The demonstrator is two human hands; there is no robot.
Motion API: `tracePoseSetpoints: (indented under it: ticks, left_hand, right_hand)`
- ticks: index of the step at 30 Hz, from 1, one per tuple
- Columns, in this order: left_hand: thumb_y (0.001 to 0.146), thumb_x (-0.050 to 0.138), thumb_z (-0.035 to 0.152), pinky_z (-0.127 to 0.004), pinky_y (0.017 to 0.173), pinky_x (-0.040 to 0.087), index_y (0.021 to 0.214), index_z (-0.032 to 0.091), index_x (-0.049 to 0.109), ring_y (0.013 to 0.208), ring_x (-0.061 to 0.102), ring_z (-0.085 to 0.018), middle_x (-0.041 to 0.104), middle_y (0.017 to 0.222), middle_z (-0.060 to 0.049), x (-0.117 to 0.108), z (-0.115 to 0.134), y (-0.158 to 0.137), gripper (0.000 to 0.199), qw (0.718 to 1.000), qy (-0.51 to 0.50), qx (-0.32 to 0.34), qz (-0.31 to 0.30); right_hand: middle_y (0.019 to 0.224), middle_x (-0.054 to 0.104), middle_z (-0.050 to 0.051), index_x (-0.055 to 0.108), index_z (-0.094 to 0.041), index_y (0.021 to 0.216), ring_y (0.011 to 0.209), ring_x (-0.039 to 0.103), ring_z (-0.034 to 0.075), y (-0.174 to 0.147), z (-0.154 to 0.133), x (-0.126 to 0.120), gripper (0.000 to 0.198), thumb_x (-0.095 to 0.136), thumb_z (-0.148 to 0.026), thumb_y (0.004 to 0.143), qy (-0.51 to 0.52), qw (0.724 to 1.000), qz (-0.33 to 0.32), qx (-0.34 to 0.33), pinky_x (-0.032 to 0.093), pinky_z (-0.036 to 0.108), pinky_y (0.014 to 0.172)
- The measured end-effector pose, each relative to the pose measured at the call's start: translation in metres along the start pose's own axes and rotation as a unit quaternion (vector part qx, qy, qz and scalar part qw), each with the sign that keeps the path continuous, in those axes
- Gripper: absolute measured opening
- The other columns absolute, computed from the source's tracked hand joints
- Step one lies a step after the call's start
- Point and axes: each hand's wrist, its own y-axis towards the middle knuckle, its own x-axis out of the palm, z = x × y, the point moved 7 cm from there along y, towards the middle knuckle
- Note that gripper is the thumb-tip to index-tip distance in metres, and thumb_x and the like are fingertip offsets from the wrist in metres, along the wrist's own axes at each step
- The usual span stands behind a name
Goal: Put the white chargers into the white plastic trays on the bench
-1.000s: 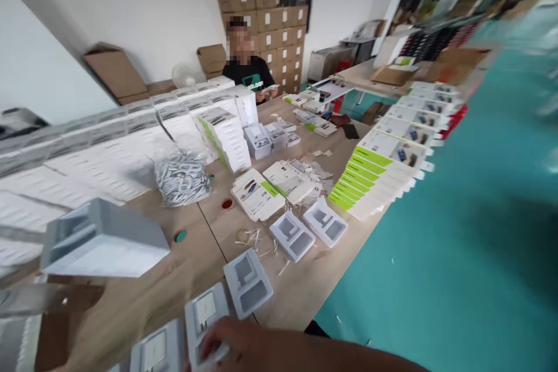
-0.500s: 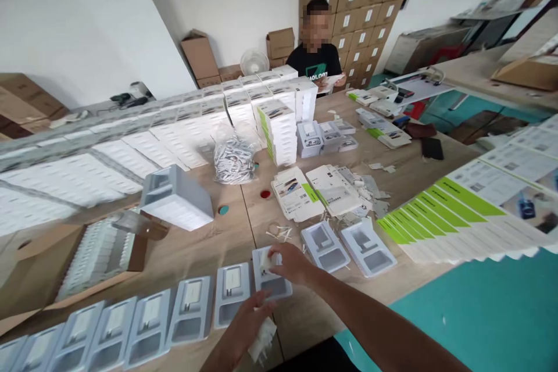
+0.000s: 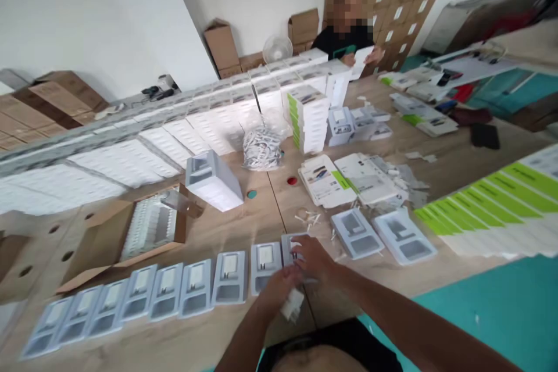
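A row of several grey plastic trays [image 3: 196, 288] lies along the near edge of the wooden table [image 3: 244, 226]; most hold a white charger. My right hand [image 3: 314, 260] presses on the rightmost tray of the row [image 3: 288, 242], covering most of it. Just below it my left hand [image 3: 279, 290] holds a small white plastic wrapper [image 3: 293, 306]. Two more grey trays [image 3: 383, 234] without chargers lie to the right.
An open cardboard box [image 3: 131, 232] of white parts sits left, a stack of grey trays [image 3: 213, 179] behind it. A bag of white cables [image 3: 261, 148], flat cartons [image 3: 344, 177], green-edged cartons [image 3: 488, 203] and stacked white boxes [image 3: 174, 133] fill the table. A person [image 3: 351, 40] works at the far end.
The view has swung left and down. My right hand has stayed on the rightmost tray, and my left hand with the wrapper has risen close under it.
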Motion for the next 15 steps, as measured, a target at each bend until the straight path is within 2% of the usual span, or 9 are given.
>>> tracePoseSetpoints:
  ticks: [3, 5, 7, 9, 12, 14, 15]
  left_hand:
    - [0.085, 0.052, 0.056, -0.034, 0.080, 0.050, 0.127, 0.018, 0.056, 0.095, 0.065, -0.025, 0.069, 0.114, -0.009, -0.011, 0.021, -0.019, 0.057, 0.997, -0.071, 0.008, -0.007]
    - [0.081, 0.061, 0.054, -0.032, 0.078, 0.050, 0.127, 0.019, 0.054, 0.094, 0.065, -0.024, 0.067, 0.116, -0.010, -0.011, 0.037, -0.028, 0.058, 0.988, -0.148, 0.019, -0.025]
    - [0.075, 0.071, 0.051, -0.031, 0.080, 0.049, 0.121, 0.019, 0.058, 0.095, 0.064, -0.024, 0.068, 0.111, -0.009, -0.003, 0.052, -0.032, 0.058, 0.976, -0.210, 0.040, -0.050]
    - [0.069, 0.077, 0.051, -0.031, 0.080, 0.048, 0.116, 0.018, 0.061, 0.092, 0.064, -0.023, 0.069, 0.099, -0.007, 0.012, 0.065, -0.030, 0.059, 0.968, -0.234, 0.056, -0.071]
    - [0.066, 0.076, 0.057, -0.031, 0.078, 0.049, 0.121, 0.020, 0.058, 0.088, 0.064, -0.023, 0.069, 0.096, -0.006, 0.045, 0.074, -0.018, 0.068, 0.967, -0.228, 0.058, -0.099]
    - [0.074, 0.063, 0.067, -0.032, 0.081, 0.050, 0.127, 0.021, 0.054, 0.092, 0.065, -0.023, 0.069, 0.107, -0.008, 0.065, 0.074, -0.003, 0.070, 0.973, -0.205, 0.043, -0.099]
    - [0.079, 0.051, 0.071, -0.033, 0.081, 0.050, 0.129, 0.020, 0.053, 0.092, 0.065, -0.023, 0.069, 0.110, -0.009, 0.074, 0.073, 0.007, 0.071, 0.979, -0.177, 0.037, -0.091]
  right_hand:
    - [0.125, 0.063, 0.004, 0.066, -0.023, 0.110, 0.116, 0.057, 0.019, -0.029, -0.026, -0.013, 0.027, 0.062, -0.027, 0.084, 0.108, 0.994, -0.008, -0.019, 0.045, 0.031, 0.099]
    - [0.135, 0.056, 0.005, 0.064, -0.023, 0.111, 0.124, 0.051, 0.019, -0.046, -0.044, -0.034, 0.031, 0.064, -0.024, 0.080, 0.203, 0.978, 0.017, -0.041, 0.041, 0.032, 0.103]
    - [0.138, 0.054, 0.007, 0.064, -0.021, 0.107, 0.130, 0.045, 0.022, -0.058, -0.059, -0.059, 0.034, 0.066, -0.018, 0.073, 0.249, 0.965, 0.045, -0.068, 0.035, 0.036, 0.109]
    - [0.126, 0.061, 0.004, 0.065, -0.023, 0.099, 0.123, 0.050, 0.022, -0.067, -0.064, -0.076, 0.032, 0.069, -0.016, 0.068, 0.242, 0.966, 0.038, -0.079, 0.034, 0.036, 0.108]
    - [0.102, 0.067, -0.001, 0.065, -0.023, 0.084, 0.100, 0.060, 0.019, -0.079, -0.049, -0.087, 0.022, 0.072, -0.018, 0.064, 0.277, 0.960, -0.021, -0.039, 0.044, 0.031, 0.092]
    - [0.095, 0.067, -0.002, 0.064, -0.022, 0.079, 0.089, 0.061, 0.018, -0.091, -0.024, -0.093, 0.021, 0.074, -0.017, 0.061, 0.324, 0.945, -0.033, 0.013, 0.046, 0.027, 0.081]
    - [0.093, 0.067, -0.002, 0.063, -0.021, 0.079, 0.087, 0.061, 0.018, -0.099, -0.009, -0.098, 0.023, 0.075, -0.017, 0.060, 0.347, 0.937, -0.019, 0.039, 0.046, 0.027, 0.079]
